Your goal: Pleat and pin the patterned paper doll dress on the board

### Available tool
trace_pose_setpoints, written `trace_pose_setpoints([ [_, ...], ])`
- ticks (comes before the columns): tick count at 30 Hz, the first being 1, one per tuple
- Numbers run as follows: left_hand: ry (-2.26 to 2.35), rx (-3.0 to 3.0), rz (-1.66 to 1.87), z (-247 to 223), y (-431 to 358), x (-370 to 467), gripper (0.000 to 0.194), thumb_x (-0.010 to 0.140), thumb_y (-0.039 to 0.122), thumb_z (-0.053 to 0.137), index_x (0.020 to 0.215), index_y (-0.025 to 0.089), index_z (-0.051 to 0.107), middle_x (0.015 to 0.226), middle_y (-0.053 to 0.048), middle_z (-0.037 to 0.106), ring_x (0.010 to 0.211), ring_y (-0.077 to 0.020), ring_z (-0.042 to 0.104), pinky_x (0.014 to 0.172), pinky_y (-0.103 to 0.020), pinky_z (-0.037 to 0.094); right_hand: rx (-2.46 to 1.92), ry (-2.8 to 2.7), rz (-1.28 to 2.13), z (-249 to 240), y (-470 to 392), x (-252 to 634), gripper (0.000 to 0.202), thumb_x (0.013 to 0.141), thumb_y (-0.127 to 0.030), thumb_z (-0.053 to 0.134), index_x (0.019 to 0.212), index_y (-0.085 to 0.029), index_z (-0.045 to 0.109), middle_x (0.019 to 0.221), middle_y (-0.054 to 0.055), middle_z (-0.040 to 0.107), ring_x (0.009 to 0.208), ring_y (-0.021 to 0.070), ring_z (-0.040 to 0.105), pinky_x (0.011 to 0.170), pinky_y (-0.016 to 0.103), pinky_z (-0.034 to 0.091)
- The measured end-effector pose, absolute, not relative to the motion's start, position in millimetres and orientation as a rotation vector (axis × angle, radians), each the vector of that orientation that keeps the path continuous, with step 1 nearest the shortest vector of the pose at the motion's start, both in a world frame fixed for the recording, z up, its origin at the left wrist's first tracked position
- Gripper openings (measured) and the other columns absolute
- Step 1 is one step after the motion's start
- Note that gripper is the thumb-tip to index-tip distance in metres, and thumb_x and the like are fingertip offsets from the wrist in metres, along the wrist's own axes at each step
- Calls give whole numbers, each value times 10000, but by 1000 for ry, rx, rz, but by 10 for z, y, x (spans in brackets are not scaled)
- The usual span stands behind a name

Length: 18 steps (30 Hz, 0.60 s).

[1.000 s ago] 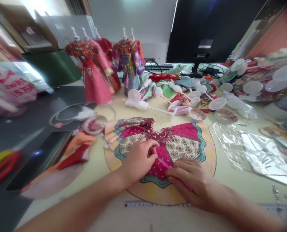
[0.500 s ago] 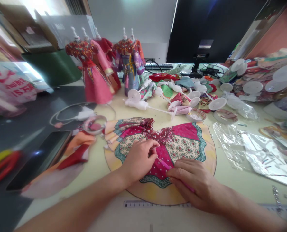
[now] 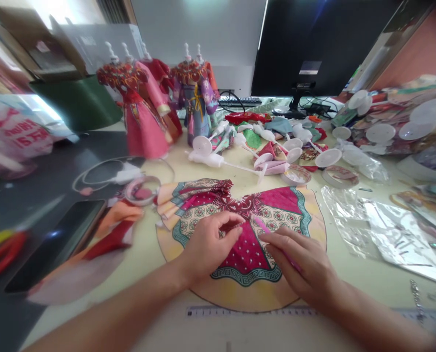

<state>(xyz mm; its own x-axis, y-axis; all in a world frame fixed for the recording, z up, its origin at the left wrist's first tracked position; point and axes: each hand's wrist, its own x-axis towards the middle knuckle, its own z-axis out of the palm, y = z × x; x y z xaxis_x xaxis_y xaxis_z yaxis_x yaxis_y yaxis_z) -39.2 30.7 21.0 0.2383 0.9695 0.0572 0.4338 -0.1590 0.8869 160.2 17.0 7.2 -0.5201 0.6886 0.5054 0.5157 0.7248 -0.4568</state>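
A fan-shaped printed paper skirt piece [image 3: 287, 208] in pink, cream and teal lies flat on the yellow table, its left part folded into pleats. My left hand [image 3: 207, 244] rests on the middle of it and pinches the paper near a fold with thumb and fingers. My right hand [image 3: 302, 266] lies on the paper just to the right and holds a thin pink stick [image 3: 262, 226] that points up-left toward the fold.
Dressed paper dolls [image 3: 144, 107] stand at the back left. White doll stands [image 3: 218, 156] and tape rolls [image 3: 338, 175] lie behind the skirt. A phone [image 3: 56, 242] lies left, clear plastic bags [image 3: 386, 230] right, a ruler [image 3: 247, 310] near the front edge, a monitor [image 3: 313, 44] at the back.
My right hand has shifted right and slightly away from me with the pink stick, uncovering more of the pink panel. My left hand has barely moved.
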Motion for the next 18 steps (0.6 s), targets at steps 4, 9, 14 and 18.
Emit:
trace_pose_setpoints([
  [4, 1141, 1575, 806, 269, 224, -340, 205, 827, 243, 534, 987, 196, 654, 839, -15, 685, 750, -130, 608, 670, -238, 492, -944, -2168, 280, 83, 172, 1594, 218, 855, -111, 466, 1051, -154, 551, 785, 39, 529, 636, 118, 489, 529, 239, 394],
  [9, 969, 1322, 734, 287, 134, -277, 238, 830, 215, 541, 1037, 192, 656, 878, -34, 683, 796, -133, 614, 717, -245, 503, -906, -2188, 260, 81, 171, 1580, 225, 846, -116, 489, 1055, -163, 556, 797, 40, 549, 645, 117, 510, 549, 241, 418],
  [14, 921, 1189, 722, 256, 91, -263, 241, 829, 200, 552, 1044, 222, 660, 834, -12, 682, 789, -117, 612, 753, -241, 495, -880, -2212, 125, 74, 167, 1579, 181, 847, -115, 489, 999, -152, 579, 749, 36, 559, 623, 112, 510, 549, 237, 417],
  [18, 913, 1127, 713, 231, 75, -258, 247, 826, 227, 569, 1057, 210, 656, 854, -23, 689, 795, -117, 611, 773, -248, 487, -861, -2241, -15, 96, 157, 1572, 146, 844, -106, 475, 919, -149, 593, 675, 19, 543, 572, 102, 475, 521, 231, 393],
])
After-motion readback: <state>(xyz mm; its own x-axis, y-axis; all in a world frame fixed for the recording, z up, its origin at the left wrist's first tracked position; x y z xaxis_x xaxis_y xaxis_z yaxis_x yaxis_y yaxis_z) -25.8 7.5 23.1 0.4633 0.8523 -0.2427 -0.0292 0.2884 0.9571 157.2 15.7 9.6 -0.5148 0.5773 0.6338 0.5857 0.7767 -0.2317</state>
